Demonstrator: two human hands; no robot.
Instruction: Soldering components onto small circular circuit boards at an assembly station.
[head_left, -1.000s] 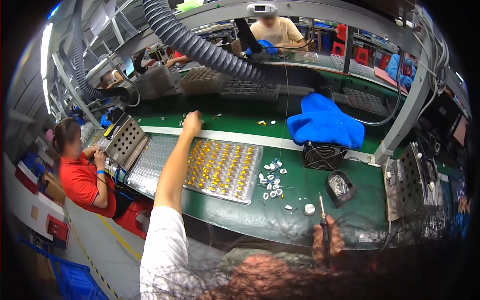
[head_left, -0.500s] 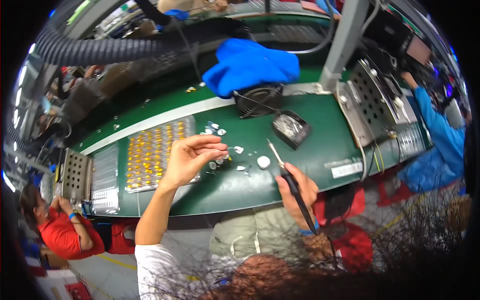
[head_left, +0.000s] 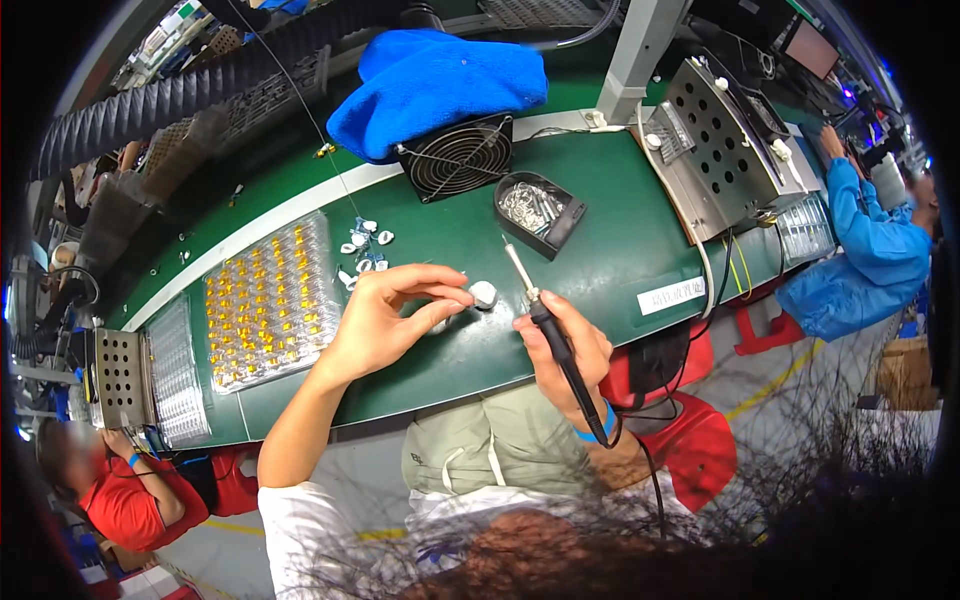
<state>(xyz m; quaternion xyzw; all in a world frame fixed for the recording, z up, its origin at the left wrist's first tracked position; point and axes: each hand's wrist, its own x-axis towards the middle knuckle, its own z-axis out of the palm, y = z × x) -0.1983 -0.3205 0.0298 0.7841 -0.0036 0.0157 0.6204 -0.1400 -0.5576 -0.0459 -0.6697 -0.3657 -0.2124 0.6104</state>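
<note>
My left hand is over the green bench, thumb and fingertips pinched together right beside a small round white piece. Whatever lies between those fingertips is too small to make out. In my right hand is a soldering iron with a black handle, held like a pen, its metal tip pointing up and away from me. That tip hovers close to a black scoop-shaped tray of small shiny metal parts. Several small white parts with bluish bits lie scattered beyond my left hand.
Left of my hand sits a clear blister tray with rows of yellow-orange parts. A black fan draped with a blue cloth stands behind. Perforated metal boxes flank the bench. People in red and blue sit either side.
The whole view has shifted, so bench things appear higher and further left. Against the bench, my left hand has moved right, up to the round white piece. My right hand keeps hold of the soldering iron.
</note>
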